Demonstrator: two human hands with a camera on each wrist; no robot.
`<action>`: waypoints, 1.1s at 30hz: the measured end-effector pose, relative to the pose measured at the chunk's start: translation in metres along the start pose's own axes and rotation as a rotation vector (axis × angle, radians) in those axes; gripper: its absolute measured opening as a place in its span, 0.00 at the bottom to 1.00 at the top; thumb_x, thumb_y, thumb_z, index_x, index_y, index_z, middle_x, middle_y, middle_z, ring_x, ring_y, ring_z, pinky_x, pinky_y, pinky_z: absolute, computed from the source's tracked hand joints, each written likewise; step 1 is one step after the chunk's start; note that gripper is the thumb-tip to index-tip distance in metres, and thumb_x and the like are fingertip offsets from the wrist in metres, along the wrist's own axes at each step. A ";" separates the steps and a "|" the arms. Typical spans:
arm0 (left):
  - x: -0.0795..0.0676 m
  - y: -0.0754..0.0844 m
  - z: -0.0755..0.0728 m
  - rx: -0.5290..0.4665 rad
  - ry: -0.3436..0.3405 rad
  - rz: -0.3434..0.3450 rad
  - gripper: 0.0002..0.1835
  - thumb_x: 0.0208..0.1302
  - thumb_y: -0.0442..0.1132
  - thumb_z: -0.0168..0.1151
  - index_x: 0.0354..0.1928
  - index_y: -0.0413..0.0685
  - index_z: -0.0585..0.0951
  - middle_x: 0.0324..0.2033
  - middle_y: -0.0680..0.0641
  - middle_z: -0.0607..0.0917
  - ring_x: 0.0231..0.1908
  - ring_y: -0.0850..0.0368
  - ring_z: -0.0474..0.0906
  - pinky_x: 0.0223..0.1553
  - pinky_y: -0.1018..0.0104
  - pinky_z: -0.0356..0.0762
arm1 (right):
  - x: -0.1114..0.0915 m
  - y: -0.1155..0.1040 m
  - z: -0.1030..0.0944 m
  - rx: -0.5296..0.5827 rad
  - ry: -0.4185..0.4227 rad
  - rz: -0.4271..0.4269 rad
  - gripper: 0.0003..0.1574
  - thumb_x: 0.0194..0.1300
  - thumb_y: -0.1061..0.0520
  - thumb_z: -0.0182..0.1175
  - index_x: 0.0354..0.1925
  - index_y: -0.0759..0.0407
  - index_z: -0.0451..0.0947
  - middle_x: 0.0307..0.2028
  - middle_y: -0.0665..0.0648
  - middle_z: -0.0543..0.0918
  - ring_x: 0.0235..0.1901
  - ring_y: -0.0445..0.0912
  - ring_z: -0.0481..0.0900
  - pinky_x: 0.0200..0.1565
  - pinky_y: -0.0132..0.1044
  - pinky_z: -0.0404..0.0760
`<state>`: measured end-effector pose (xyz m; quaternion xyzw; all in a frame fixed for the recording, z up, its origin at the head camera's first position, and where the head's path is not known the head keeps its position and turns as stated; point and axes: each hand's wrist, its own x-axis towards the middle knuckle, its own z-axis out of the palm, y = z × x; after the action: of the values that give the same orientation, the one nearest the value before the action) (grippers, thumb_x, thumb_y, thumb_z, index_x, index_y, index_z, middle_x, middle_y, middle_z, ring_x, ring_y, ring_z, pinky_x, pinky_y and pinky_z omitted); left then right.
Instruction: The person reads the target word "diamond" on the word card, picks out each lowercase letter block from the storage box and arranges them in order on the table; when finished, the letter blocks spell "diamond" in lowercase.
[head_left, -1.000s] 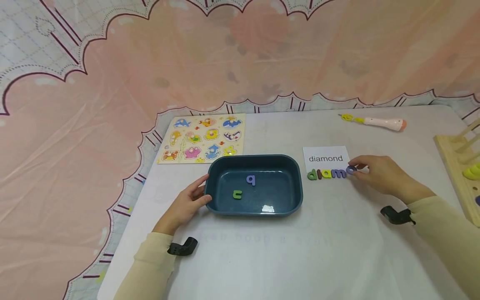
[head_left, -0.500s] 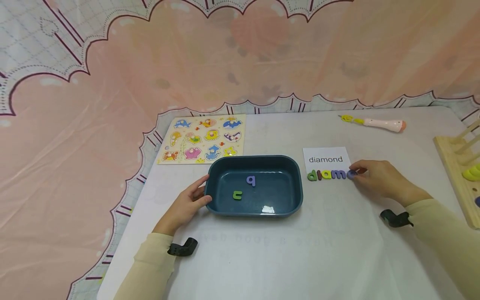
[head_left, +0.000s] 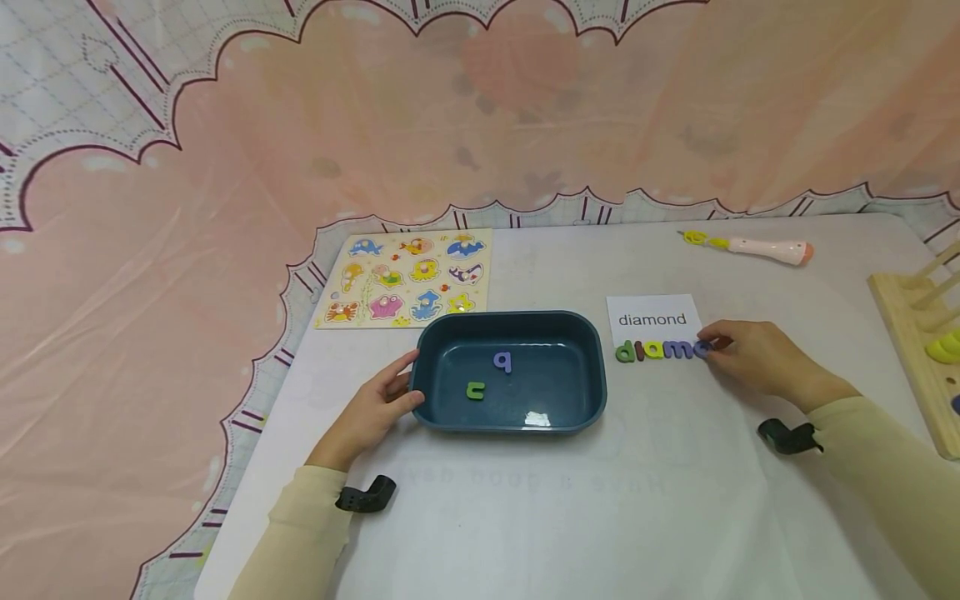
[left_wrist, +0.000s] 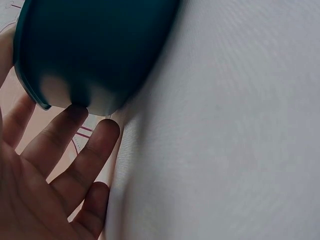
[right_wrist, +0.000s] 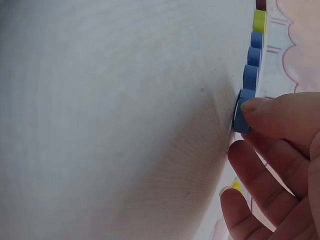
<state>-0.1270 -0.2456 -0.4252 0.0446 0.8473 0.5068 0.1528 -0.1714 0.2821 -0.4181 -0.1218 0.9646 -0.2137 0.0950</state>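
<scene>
The purple letter o [right_wrist: 240, 115] sits well to the right of the tray [head_left: 555, 387], at the right end of a row of letters. The right hand [head_left: 757, 358] pinches it between thumb and fingers, probably because so small a piece needs fine turning and nudging to line up with its neighbour. Leftward, nearer the tray, come the purple m [head_left: 678, 348], yellow a [head_left: 658, 350], dark red i [head_left: 639, 350] and green d [head_left: 630, 352]. They run along the lower edge of a card [head_left: 654, 319] printed "diamond", also right of the tray, seemingly so that the letters can be checked against the print.

The left hand [head_left: 369, 417] is relaxed, its fingers resting against the tray's left end without curling round it, perhaps to keep it steady. Inside the tray lie a purple letter [head_left: 507, 362] and, nearer its front, a green one [head_left: 482, 391].

That makes five letters in the row and two in the tray, with one card and one tray on the desk [head_left: 525, 517]. Beyond the tray are one animal puzzle board [head_left: 439, 255], behind it to the left, and one pink-handled tool [head_left: 767, 248], behind it to the right. One wooden rack [head_left: 903, 333], partly out of view, stands far to its right.
</scene>
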 end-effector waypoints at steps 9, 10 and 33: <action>0.001 -0.002 0.001 -0.004 0.000 0.008 0.38 0.71 0.45 0.63 0.78 0.53 0.58 0.67 0.34 0.72 0.66 0.38 0.69 0.64 0.42 0.65 | 0.000 0.000 0.001 -0.002 0.002 -0.003 0.21 0.68 0.60 0.60 0.56 0.69 0.78 0.45 0.68 0.84 0.46 0.61 0.80 0.49 0.62 0.77; 0.001 -0.002 0.001 -0.004 0.000 0.008 0.38 0.71 0.45 0.63 0.78 0.53 0.58 0.67 0.34 0.72 0.66 0.38 0.69 0.64 0.41 0.65 | 0.000 0.000 0.002 -0.003 0.002 -0.003 0.21 0.68 0.60 0.60 0.56 0.69 0.77 0.45 0.68 0.84 0.46 0.61 0.80 0.49 0.61 0.77; 0.002 -0.002 0.001 0.002 0.001 0.005 0.38 0.72 0.44 0.62 0.78 0.53 0.58 0.67 0.35 0.72 0.66 0.40 0.70 0.65 0.42 0.65 | -0.005 -0.040 -0.030 -0.056 0.121 -0.109 0.25 0.66 0.56 0.66 0.58 0.66 0.78 0.45 0.69 0.84 0.38 0.56 0.78 0.34 0.46 0.76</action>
<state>-0.1286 -0.2458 -0.4281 0.0468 0.8477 0.5064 0.1509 -0.1660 0.2599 -0.3733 -0.1638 0.9661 -0.1987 0.0214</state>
